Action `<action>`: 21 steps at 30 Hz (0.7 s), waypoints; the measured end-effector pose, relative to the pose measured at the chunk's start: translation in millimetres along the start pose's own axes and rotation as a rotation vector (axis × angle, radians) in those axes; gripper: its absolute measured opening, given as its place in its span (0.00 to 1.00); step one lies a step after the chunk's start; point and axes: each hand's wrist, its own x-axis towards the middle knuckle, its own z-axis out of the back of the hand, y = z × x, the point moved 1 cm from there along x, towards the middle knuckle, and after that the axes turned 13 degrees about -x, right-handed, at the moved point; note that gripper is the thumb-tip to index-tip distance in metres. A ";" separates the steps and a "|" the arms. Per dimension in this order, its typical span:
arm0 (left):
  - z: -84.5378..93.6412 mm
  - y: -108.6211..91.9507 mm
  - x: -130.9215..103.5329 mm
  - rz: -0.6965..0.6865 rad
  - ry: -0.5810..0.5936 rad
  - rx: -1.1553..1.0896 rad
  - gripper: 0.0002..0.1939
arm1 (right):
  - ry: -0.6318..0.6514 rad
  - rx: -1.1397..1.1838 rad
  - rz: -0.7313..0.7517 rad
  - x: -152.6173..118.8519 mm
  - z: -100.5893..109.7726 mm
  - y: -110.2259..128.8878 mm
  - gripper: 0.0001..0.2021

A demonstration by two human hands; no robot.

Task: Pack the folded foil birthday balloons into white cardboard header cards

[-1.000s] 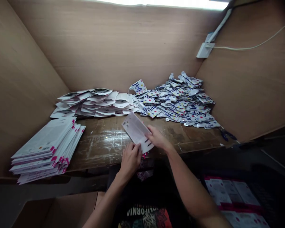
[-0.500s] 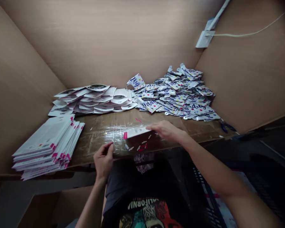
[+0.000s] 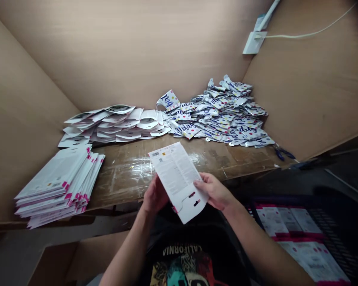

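A white printed cardboard envelope point(image 3: 179, 174) is held tilted over the table's front edge, its flap end with two dark hang slots towards me. My right hand point(image 3: 215, 191) grips its right edge, thumb on top. On the left side, my left hand point(image 3: 155, 194) holds it from beneath, with its fingers partly hidden behind the envelope. Beyond it lie a row of open white envelopes point(image 3: 119, 125) and a heap of foil packets point(image 3: 220, 115) with coloured dots and blue script. At the left is a stack of flat white envelopes point(image 3: 59, 178) with pink edges.
Blue-handled pliers point(image 3: 282, 153) lie at the table's right end. Cardboard walls point(image 3: 161, 47) enclose the back and sides. A dark basket with white and pink packages point(image 3: 298, 234) stands low at the right, an open cardboard box point(image 3: 77, 254) low at the left. A white cable point(image 3: 310, 34) hangs upper right.
The envelope has come towards me and turned so its printed face shows. My left hand has moved right to take hold of it. The small pink and white scraps have gone from the table.
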 end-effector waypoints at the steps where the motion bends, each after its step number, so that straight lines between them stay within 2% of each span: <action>1: -11.4 4.3 3.0 0.036 0.026 -0.055 0.42 | 0.039 0.045 -0.024 3.5 -10.4 -3.6 0.22; 3: -28.3 7.3 8.3 0.079 0.053 -0.141 0.48 | 0.083 0.097 -0.036 6.3 -25.3 -6.3 0.22; 5: -36.5 5.4 12.8 0.084 0.042 -0.194 0.52 | 0.096 0.127 0.001 4.7 -31.1 -4.7 0.22; 9: -36.8 1.1 19.9 0.156 0.005 -0.223 0.58 | 0.077 0.131 0.124 -2.4 -29.2 -1.7 0.31; 12: -36.4 1.5 24.1 0.143 0.009 -0.225 0.59 | -0.011 0.060 0.172 -3.6 -30.8 -6.8 0.28; 15: -38.8 2.4 26.5 0.069 -0.012 -0.232 0.54 | -0.192 -0.183 0.253 -0.1 -34.6 -14.4 0.22; 19: -39.9 1.3 28.7 0.041 -0.047 -0.250 0.51 | -0.487 -0.741 0.399 7.5 -34.8 -17.6 0.20; 21: -37.9 1.2 30.8 0.029 -0.064 -0.259 0.49 | -0.551 -0.950 0.405 11.8 -34.2 -14.8 0.21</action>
